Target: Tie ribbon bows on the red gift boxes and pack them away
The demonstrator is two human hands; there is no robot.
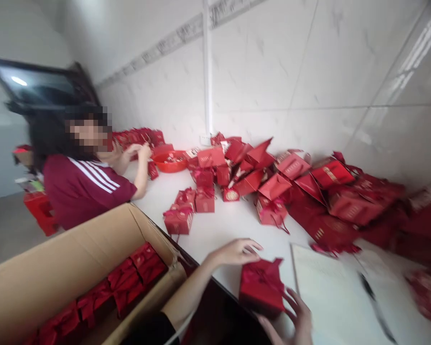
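Observation:
A red gift box point(261, 287) with a magenta ribbon bow sits at the near edge of the white table. My left hand point(239, 252) is at its far left top, palm down, fingers stretched out and apart; whether the fingertips touch the ribbon I cannot tell. At the box's near right corner is my right hand point(296, 316), with the fingers along the right side and the thumb at the near side, holding that corner. To my left, an open cardboard box point(93, 235) holds several similar red boxes point(124, 278) with ribbons.
A paper sheet point(319, 282) and a black pen point(375, 306) lie at the right. Red gift bags and boxes point(276, 184) pile along the wall. An orange-red basin point(170, 165) stands farther left, beside a seated person point(86, 187) in maroon whose hands are raised together.

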